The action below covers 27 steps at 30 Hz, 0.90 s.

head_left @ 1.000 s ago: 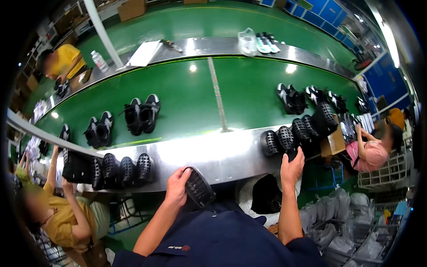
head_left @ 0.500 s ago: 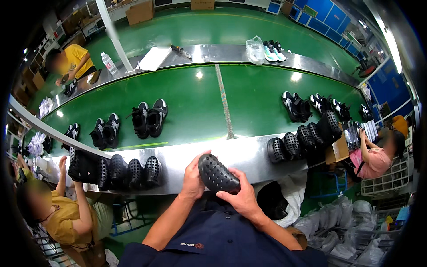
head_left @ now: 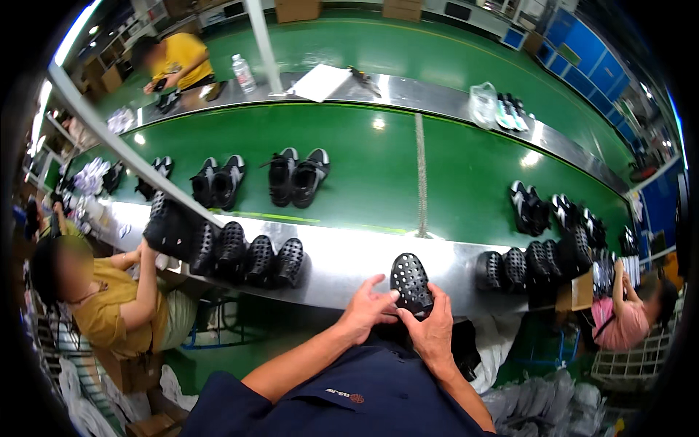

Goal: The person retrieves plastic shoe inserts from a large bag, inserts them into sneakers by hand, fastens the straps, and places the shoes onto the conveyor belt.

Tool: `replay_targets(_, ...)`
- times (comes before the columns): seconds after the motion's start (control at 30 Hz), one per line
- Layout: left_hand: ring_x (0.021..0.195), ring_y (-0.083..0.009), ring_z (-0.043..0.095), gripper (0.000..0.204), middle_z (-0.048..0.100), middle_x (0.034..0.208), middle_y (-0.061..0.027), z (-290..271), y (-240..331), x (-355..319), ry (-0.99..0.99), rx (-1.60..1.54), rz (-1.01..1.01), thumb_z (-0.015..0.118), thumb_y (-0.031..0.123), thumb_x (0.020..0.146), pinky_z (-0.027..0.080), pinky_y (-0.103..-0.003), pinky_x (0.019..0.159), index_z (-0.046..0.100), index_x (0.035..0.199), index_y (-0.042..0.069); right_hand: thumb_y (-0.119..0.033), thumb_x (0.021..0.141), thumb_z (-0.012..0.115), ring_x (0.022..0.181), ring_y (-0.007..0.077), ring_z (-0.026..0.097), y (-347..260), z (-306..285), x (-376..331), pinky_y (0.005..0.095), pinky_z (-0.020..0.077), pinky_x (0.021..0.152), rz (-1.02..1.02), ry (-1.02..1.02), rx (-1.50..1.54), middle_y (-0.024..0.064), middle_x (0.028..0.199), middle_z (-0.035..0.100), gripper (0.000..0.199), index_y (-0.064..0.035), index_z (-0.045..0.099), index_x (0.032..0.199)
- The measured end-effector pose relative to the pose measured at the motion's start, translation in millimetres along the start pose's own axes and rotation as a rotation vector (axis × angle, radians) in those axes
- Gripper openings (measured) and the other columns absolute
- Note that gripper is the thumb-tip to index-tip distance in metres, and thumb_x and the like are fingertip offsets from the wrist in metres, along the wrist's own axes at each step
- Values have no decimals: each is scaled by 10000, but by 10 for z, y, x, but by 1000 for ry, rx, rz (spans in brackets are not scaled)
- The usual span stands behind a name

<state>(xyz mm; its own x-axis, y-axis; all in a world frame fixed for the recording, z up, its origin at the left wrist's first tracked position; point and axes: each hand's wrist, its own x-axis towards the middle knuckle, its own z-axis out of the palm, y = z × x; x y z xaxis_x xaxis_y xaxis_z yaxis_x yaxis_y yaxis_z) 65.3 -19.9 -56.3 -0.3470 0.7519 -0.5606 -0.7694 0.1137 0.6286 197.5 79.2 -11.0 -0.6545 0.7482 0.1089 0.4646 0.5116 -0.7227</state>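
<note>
A black, rounded toe-shaped shoe insert (head_left: pixel 411 280) full of round holes stands upright above the near steel ledge (head_left: pixel 349 262). My right hand (head_left: pixel 431 329) is closed on its lower right side, thumb and fingers gripping the edge. On its left is my left hand (head_left: pixel 366 312), fingers apart, with the thumb tip at the insert's edge. Similar perforated black inserts stand along the ledge, one group (head_left: pixel 260 258) to the left and another (head_left: pixel 515 268) to the right.
Black-and-grey shoes (head_left: pixel 295 178) stand in pairs on the green conveyor belt (head_left: pixel 364 160). Co-workers sit at the left (head_left: pixel 131 298), right (head_left: pixel 622 320) and far left (head_left: pixel 186 62). A white pole (head_left: pixel 131 153) crosses the left side. Plastic-wrapped items (head_left: pixel 535 408) lie at lower right.
The view has swung left, so the scene shifts right. The insert has turned from slanted to upright; my left hand has loosened from it, while my right hand keeps its grip.
</note>
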Motion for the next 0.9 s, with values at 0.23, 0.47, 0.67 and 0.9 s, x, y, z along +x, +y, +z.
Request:
replay_targets(0.23, 1096, -225, 606, 1154, 590, 1227, -177, 6, 211, -348, 70, 386, 368, 844, 307, 791, 528, -346, 904, 46, 1548, -44, -35, 695, 797, 985, 433, 576, -101, 291, 58, 466, 516, 825, -380, -103, 19, 235, 1161, 514, 717, -17, 454, 1325)
replay_targets(0.47, 1037, -239, 665, 1009, 644, 1187, -193, -305, 275, -566, 392, 581, 466, 823, 267, 768, 526, -339, 904, 213, 1524, -9, 38, 775, 748, 966, 275, 643, -224, 471, 150, 365, 567, 812, -407, -349, 354, 198, 1220, 523, 697, -22, 433, 1393)
replay_targets(0.67, 1108, -368, 605, 687, 583, 1234, -253, -786, 676, -1020, 914, 1237, 787, 725, 154, 740, 491, -412, 962, 494, 1366, -8, -76, 871, 734, 974, 179, 650, 181, 531, 100, 287, 550, 859, 173, -729, 614, 146, 1146, 639, 551, 19, 494, 1357)
replay_targets(0.9, 1045, -452, 589, 566, 563, 1183, -286, -1370, 688, -809, 1168, 1283, 487, 696, 282, 816, 496, -492, 916, 548, 1301, 30, -75, 887, 716, 946, 137, 638, 381, 484, 78, 258, 538, 839, 409, -774, 714, 118, 1077, 665, 410, 73, 559, 1237)
